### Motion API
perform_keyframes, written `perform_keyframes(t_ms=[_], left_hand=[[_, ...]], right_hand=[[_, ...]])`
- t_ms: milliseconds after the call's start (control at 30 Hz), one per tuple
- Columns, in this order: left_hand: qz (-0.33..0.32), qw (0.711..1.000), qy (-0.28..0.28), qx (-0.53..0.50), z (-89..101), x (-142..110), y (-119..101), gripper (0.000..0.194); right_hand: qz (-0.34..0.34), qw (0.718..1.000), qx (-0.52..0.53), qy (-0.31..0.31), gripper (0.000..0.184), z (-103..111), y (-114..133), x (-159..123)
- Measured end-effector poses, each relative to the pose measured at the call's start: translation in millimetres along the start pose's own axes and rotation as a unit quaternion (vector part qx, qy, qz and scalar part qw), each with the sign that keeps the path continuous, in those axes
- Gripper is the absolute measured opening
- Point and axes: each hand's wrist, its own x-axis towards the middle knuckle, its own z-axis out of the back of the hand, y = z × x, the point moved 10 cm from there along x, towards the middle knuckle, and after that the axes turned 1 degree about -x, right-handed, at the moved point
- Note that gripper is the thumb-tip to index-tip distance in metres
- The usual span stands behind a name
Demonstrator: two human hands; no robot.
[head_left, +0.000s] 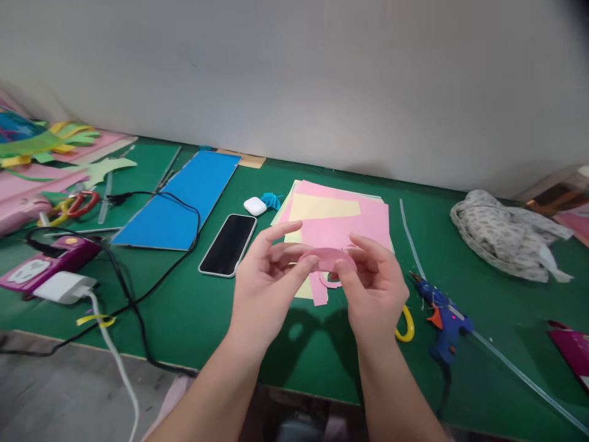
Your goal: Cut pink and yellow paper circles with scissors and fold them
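Observation:
A rounded piece of pink paper (pixel 327 258) is held up between both hands, above the near edge of the paper stack. My left hand (pixel 273 270) pinches its left end between thumb and fingers. At its right end, the thumb and fingers of my right hand (pixel 375 276) are closed on it. Below and behind lie pink sheets (pixel 368 218) and pale yellow sheets (pixel 329 207). A pink strip (pixel 319 291) and a curved pink scrap stick out under the hands. A yellow scissor handle (pixel 405 325) shows beside my right wrist, its blades hidden.
A blue glue gun (pixel 444 319) with a clear glue stick lies at right, near a crumpled patterned cloth (pixel 494 230). To the left are a phone (pixel 229 245), a white case (pixel 254 206), a blue board (pixel 184 205), black cables and a purple power strip (pixel 50 264).

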Motion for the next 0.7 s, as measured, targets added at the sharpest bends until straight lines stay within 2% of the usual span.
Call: perform_keyframes(t_ms=[200,367,533,700], left_hand=[[-0.033,0.998,-0.022,0.056,5.5,-4.3,-9.2,0.039],[-0.051,0.995,-0.03,0.083,6.4,-6.2,-13.4,0.037],[-0.052,0.991,-0.05,0.117,7.5,-6.3,-19.0,0.036],[-0.022,0.991,0.016,0.128,-2.6,-3.4,-11.2,0.04]], right_hand=[[0.001,1.0,-0.007,-0.002,0.038,-0.1,2.2,-2.8],[-0.016,1.0,0.004,0.016,0.05,-4.5,-0.8,-2.3],[-0.04,0.999,0.018,0.026,0.048,-6.3,-6.6,-1.9],[-0.07,0.996,0.045,0.03,0.046,-8.9,-13.1,-0.2]])
